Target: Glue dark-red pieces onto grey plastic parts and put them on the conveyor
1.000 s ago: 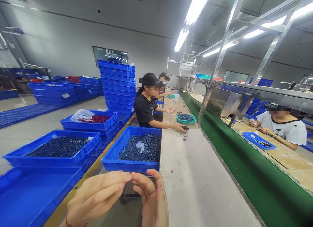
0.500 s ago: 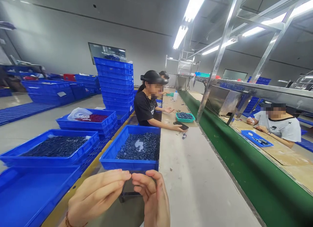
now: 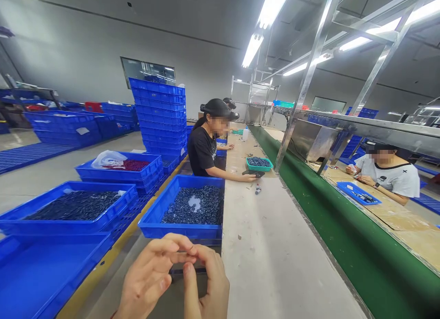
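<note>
My left hand (image 3: 147, 280) and my right hand (image 3: 209, 282) are raised in front of me, fingertips meeting. Both have loosely curved fingers with the thumbs held apart from them, and nothing shows in either one. Just beyond them stands a blue tray (image 3: 180, 230) of small dark glossy pieces (image 3: 209, 204), with a pale patch of its bottom showing through. Right of my hands runs the pale worktable (image 3: 268, 255), which they do not visibly touch.
More blue trays (image 3: 68, 225) line the left side. A tall stack of blue crates (image 3: 160, 112) rises behind. A co-worker in black (image 3: 202, 149) touches a dark flat object (image 3: 253, 173) beside a green basket (image 3: 260, 168). Another person (image 3: 388, 172) sits across the green conveyor belt (image 3: 319, 236).
My left hand has moved right and turned, its thumb now showing; my right hand shifted slightly left. The co-worker in black drew one hand back from above the table.
</note>
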{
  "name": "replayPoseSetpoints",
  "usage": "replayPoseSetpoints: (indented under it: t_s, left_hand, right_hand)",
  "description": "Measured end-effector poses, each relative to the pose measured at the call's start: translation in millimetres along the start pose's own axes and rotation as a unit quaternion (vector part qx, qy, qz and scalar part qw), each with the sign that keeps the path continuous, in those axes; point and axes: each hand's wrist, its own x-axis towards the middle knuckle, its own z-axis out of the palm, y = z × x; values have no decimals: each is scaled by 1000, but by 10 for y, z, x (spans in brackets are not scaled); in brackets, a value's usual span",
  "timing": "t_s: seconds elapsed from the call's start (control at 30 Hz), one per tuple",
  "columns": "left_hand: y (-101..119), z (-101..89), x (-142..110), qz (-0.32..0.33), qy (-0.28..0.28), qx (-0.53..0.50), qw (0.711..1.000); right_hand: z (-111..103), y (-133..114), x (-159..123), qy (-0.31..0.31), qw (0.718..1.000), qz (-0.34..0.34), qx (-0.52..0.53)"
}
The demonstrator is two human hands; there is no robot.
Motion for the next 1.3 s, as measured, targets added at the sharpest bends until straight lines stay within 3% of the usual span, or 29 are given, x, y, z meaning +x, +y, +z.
replayPoseSetpoints:
  t_s: [0.1, 0.37, 0.6, 1.3]
  left_hand:
    - [3, 43, 17, -64, 17, -70, 995]
    - [7, 39, 68, -153, 36, -187, 970]
    - [41, 52, 78, -158, 28, -188, 969]
    - [49, 38, 58, -139, -7, -142, 980]
  right_hand:
    - [-58, -18, 33, -2, 1000, -13, -24]
    - [-157, -4, 39, 18, 995, -56, -77]
    - [-183, -12, 33, 51, 990, -79, -106]
    - [-267, -70, 35, -33, 993, -44, -108]
